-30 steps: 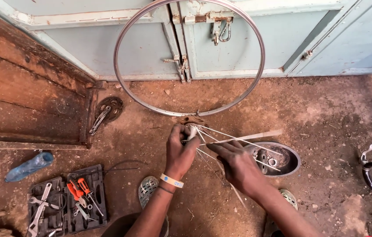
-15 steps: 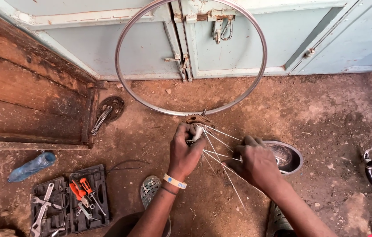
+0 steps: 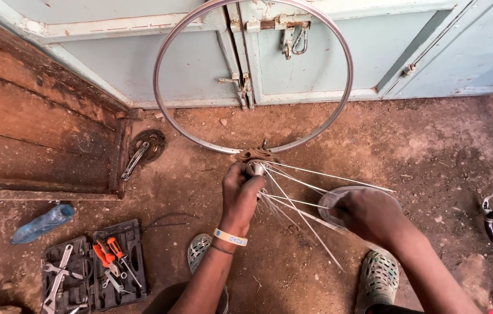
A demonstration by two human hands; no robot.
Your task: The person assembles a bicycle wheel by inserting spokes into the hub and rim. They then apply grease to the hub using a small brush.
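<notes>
The left hand (image 3: 239,195) is closed around a small metal wheel hub (image 3: 256,158) with thin silver spokes (image 3: 304,200) fanning out to the right, just below the bare round metal rim (image 3: 168,119) that leans against the pale blue doors (image 3: 200,64). The right hand (image 3: 368,214) rests, fingers curled down, over a shallow round metal bowl (image 3: 330,200), covering most of it; whether it grips anything cannot be told. Left of the left hand lie an open black tool case (image 3: 92,270) with red-handled screwdrivers (image 3: 107,251), a crumpled blue plastic bottle (image 3: 43,222) and a rusty crank with chainring (image 3: 144,148).
</notes>
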